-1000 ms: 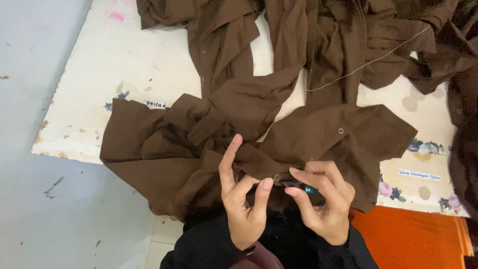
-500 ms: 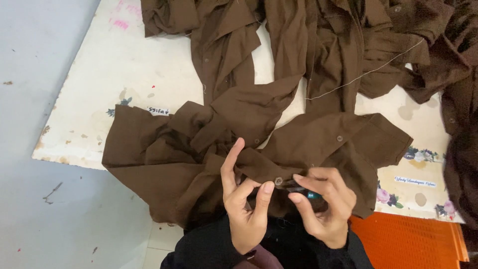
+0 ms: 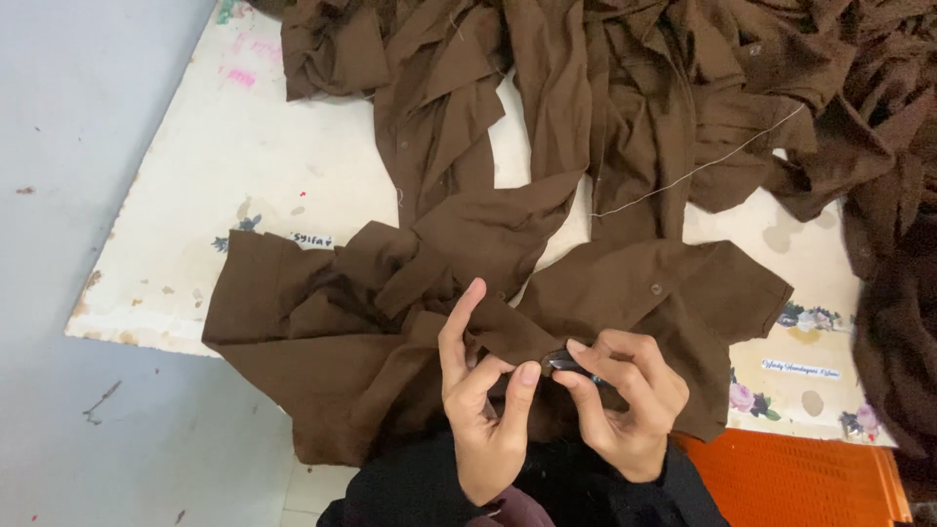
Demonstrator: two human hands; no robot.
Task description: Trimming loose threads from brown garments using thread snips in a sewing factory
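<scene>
Stained white board [image 3: 244, 205] on grey floor [image 3: 88, 117]; brown garments [image 3: 547, 234] heaped on board.

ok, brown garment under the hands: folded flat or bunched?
Bunched. The brown garment lies crumpled in loose folds on the white board, its edge pinched between the left hand and right hand.

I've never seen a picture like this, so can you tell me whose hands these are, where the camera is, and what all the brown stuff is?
The camera sits on a person's head and looks down, so you see that person's own two hands. The left hand pinches an edge of a brown shirt between thumb and finger. The right hand holds a small dark tool against the same spot; I can't tell exactly what it is. The shirt lies on a white board with little flower pictures, on a grey floor. More brown clothes are piled behind, with a loose pale thread across them. An orange mat peeks out at the right.
</scene>
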